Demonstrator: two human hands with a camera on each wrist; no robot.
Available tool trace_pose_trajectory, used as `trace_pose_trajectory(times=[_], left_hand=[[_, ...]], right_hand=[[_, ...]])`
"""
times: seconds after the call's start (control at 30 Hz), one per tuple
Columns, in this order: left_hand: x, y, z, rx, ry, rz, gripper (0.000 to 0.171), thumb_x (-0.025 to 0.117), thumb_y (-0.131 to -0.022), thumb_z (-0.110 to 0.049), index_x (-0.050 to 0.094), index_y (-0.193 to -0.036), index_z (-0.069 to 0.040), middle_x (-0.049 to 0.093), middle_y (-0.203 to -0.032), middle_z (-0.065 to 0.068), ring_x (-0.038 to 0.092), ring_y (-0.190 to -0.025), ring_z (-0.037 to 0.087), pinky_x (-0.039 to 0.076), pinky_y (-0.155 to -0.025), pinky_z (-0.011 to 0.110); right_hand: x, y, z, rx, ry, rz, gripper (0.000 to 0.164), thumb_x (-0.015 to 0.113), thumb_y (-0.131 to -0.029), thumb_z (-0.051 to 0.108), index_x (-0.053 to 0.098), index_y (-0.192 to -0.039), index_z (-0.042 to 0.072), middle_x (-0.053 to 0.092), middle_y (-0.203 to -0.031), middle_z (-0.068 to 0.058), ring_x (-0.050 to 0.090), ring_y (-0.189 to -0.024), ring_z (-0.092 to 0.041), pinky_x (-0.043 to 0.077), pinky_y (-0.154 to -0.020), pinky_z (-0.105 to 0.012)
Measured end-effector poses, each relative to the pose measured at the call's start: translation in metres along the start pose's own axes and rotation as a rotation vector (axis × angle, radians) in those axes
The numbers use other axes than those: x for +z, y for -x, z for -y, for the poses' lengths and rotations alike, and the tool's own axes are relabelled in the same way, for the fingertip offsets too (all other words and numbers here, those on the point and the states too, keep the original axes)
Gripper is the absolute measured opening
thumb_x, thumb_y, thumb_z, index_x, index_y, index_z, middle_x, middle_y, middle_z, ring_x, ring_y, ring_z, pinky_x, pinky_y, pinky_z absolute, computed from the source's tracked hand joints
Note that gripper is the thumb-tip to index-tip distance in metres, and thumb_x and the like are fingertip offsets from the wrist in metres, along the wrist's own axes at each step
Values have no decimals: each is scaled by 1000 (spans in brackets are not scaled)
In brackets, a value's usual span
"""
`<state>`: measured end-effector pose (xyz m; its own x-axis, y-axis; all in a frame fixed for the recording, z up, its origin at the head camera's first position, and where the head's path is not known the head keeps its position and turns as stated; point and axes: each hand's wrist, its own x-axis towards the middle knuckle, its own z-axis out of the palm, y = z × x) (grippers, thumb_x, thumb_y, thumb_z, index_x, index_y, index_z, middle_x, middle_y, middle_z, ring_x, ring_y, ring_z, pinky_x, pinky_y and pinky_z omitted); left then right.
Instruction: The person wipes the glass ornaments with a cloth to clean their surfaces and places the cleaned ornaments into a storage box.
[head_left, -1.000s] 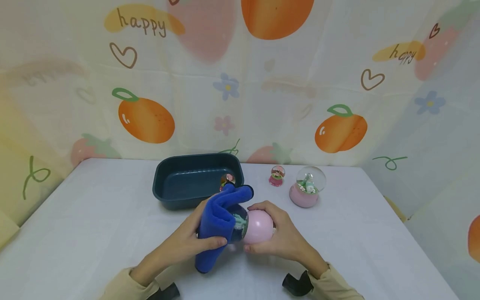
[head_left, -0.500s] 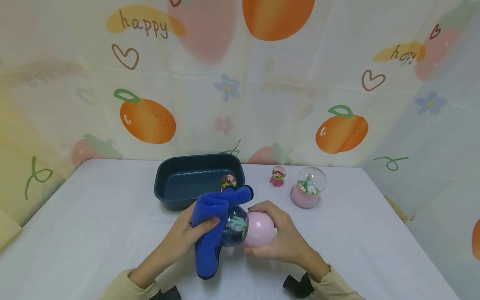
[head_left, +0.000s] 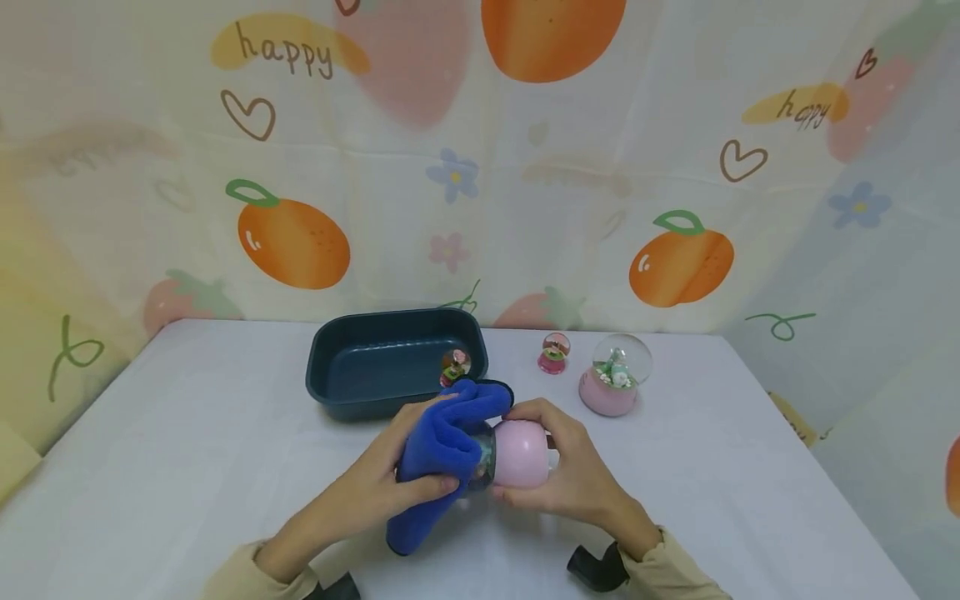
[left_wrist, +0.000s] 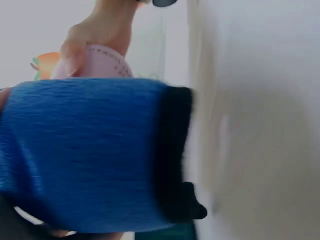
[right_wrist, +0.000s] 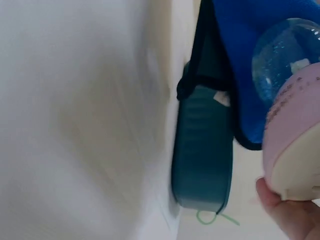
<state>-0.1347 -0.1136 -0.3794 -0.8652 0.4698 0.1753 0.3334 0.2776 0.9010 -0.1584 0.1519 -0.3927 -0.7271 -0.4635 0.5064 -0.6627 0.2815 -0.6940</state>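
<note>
My right hand (head_left: 562, 458) grips the pink base of a snow globe (head_left: 521, 454), which lies on its side above the table with its glass dome toward the left. With my left hand (head_left: 397, 471) I hold a blue cloth (head_left: 438, 450) with dark edging around the dome, thumb in front. The cloth hides most of the glass in the head view. From the right wrist, the clear dome (right_wrist: 280, 55) shows against the cloth, and the base's pale underside faces the camera. In the left wrist view the cloth (left_wrist: 90, 150) covers much of the frame.
A dark teal tray (head_left: 337, 400) stands behind my left hand, with a small globe (head_left: 455, 367) at its right end. Farther right stand a small pink-based globe (head_left: 553, 354) and a larger snow globe (head_left: 611, 383). A printed curtain (head_left: 525, 208) hangs behind the table.
The cloth first slid left, baring more of the dome, then came back right over it. My right hand keeps its hold on the base with little movement.
</note>
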Motion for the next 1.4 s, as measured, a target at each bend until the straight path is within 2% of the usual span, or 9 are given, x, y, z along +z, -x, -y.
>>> trace_pose_trajectory(times=[0.17,0.3,0.4,0.53,0.63,0.73,0.97,1.07,1.4], left_hand=[[0,-2,5,37,41,-125,41,64,-95,-19,52,-134,-20,60,-128,5,59,-113,20,51,-94,38],[-2,-4,7,38,62,-178,36,58,-98,-18,53,-134,-12,62,-130,10,61,-117,24,51,-97,45],[-3,-4,6,-26,102,-132,46,57,-99,-25,46,-141,-10,57,-136,15,57,-122,34,49,-98,56],[-4,-4,5,-123,164,-10,67,58,-97,-36,30,-151,-8,47,-145,20,52,-128,37,49,-98,58],[-5,-3,5,-152,176,26,72,58,-97,-38,25,-153,-8,43,-148,22,49,-130,39,48,-99,60],[-6,-3,6,-146,158,-4,66,57,-98,-36,29,-151,-8,46,-146,21,51,-129,39,48,-99,60],[-10,-5,6,-19,93,-124,37,55,-101,-22,53,-133,-4,63,-127,18,63,-113,30,55,-90,41],[-11,-4,5,-34,102,-133,38,55,-101,-23,54,-133,-3,64,-126,19,64,-112,29,56,-89,40],[-13,-1,1,-122,218,75,67,44,-103,-40,21,-154,-3,40,-149,26,48,-132,43,46,-100,61]], right_hand=[[3,1,-1,-57,-1,-2,67,92,-65,22,56,-121,12,65,-116,-5,62,-99,-14,58,-75,-29],[5,1,-1,-86,12,-18,68,93,-65,26,56,-121,12,64,-116,-5,61,-99,-15,57,-74,-28],[6,2,0,-93,37,-29,69,93,-65,28,56,-122,13,64,-116,-6,61,-100,-15,56,-73,-28],[6,2,0,-97,63,-31,71,93,-65,28,55,-124,13,64,-118,-6,61,-102,-16,57,-75,-28],[7,2,1,-101,71,-32,72,93,-65,27,55,-125,12,64,-119,-5,62,-103,-16,59,-77,-29],[7,2,0,-111,75,-34,72,93,-66,29,55,-125,11,64,-120,-5,62,-104,-17,59,-78,-30],[7,2,0,-135,63,-49,70,91,-68,32,56,-124,12,63,-121,-5,61,-106,-16,58,-78,-30],[6,2,0,-141,49,-50,70,91,-68,32,56,-125,12,63,-121,-6,61,-107,-16,58,-79,-30],[5,2,-2,-200,42,-87,71,90,-70,33,55,-126,8,62,-123,-9,60,-113,-16,58,-86,-32]])
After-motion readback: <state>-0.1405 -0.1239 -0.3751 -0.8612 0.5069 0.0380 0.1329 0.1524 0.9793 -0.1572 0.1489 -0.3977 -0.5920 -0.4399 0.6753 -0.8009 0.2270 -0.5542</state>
